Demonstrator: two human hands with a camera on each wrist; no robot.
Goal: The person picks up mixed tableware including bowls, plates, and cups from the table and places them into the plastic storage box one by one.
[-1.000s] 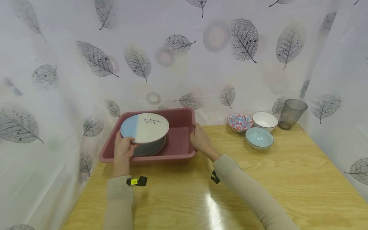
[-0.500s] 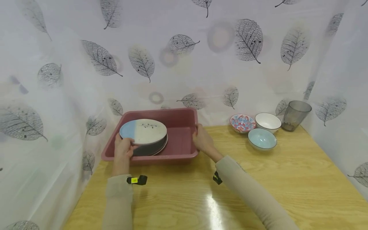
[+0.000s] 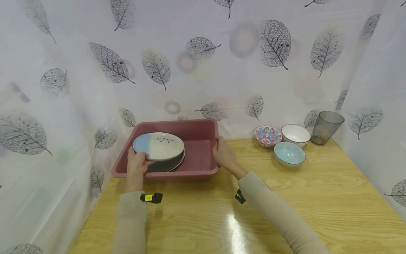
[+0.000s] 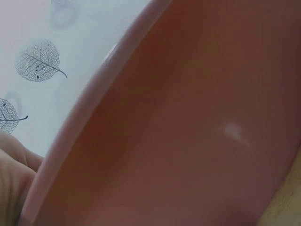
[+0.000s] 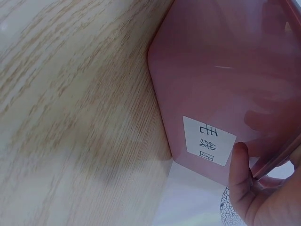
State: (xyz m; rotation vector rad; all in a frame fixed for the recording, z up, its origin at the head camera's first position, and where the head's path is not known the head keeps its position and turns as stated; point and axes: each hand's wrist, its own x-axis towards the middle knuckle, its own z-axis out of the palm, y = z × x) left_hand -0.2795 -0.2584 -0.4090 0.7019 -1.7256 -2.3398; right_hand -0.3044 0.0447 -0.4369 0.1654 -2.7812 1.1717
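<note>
An oval plate (image 3: pixel 163 146), blue at one end and cream with a dark sprig, is tilted over the left part of a dusky-pink plastic tub (image 3: pixel 198 153). My left hand (image 3: pixel 136 164) pinches its near left edge, with the thumb over the rim. Under the plate shows a dark grey dish (image 3: pixel 163 165) with a pale edge, mostly covered. My right hand (image 3: pixel 225 155) grips the tub's right rim. In the right wrist view, the thumb of that hand (image 5: pixel 263 197) presses the outer wall beside a white label (image 5: pixel 208 140). The left wrist view shows mainly tub wall (image 4: pixel 188 117).
At the back right of the wooden table (image 3: pixel 285 197) stand a red-and-blue patterned bowl (image 3: pixel 268 136), a white bowl (image 3: pixel 296 134), a light-blue bowl (image 3: pixel 289 153) and a grey see-through cup (image 3: pixel 327 127). A leaf-print curtain (image 3: pixel 222 81) hangs close behind the tub.
The plate in my left hand has come down a little, nearer the dark dish, and appears flatter in outline. My right hand stays on the tub's rim. The head view has shifted slightly.
</note>
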